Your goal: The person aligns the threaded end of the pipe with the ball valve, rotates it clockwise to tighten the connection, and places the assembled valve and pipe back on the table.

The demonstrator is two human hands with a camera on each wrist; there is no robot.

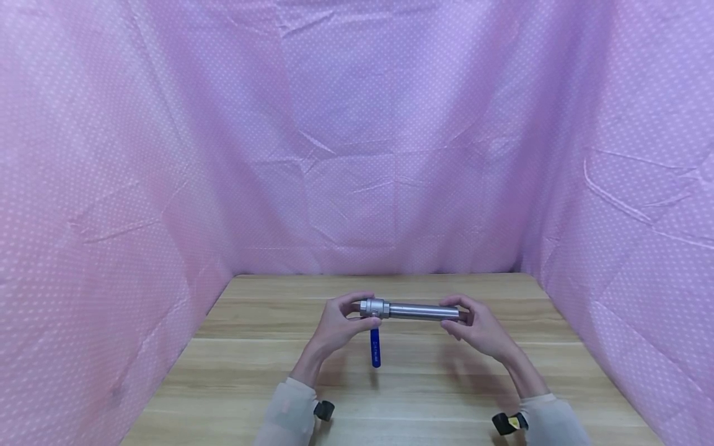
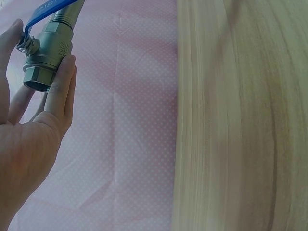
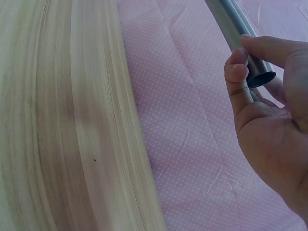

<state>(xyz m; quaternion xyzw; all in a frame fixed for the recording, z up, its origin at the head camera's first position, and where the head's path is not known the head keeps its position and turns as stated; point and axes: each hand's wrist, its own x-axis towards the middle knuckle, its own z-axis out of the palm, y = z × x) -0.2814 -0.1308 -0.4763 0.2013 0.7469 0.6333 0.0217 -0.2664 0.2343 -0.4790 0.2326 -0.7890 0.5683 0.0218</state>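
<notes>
A metal ball valve point(image 1: 375, 307) with a blue lever handle point(image 1: 375, 348) is joined at its right side to a straight steel pipe point(image 1: 424, 311). Both hang level above the wooden table. My left hand point(image 1: 341, 323) grips the valve body, thumb near the base of the handle, which points toward me. In the left wrist view the valve's open hexagonal end point(image 2: 39, 77) faces the palm. My right hand point(image 1: 478, 327) holds the pipe's far end between thumb and fingers. The right wrist view shows the pipe's hollow end point(image 3: 261, 79) among the curled fingers.
The light wooden table point(image 1: 424, 396) lies beneath both hands, with their shadows on it. Pink dotted cloth point(image 1: 357, 155) hangs behind the table and along both sides. A black strap device point(image 1: 324, 410) is worn at the left wrist, another point(image 1: 506, 424) at the right.
</notes>
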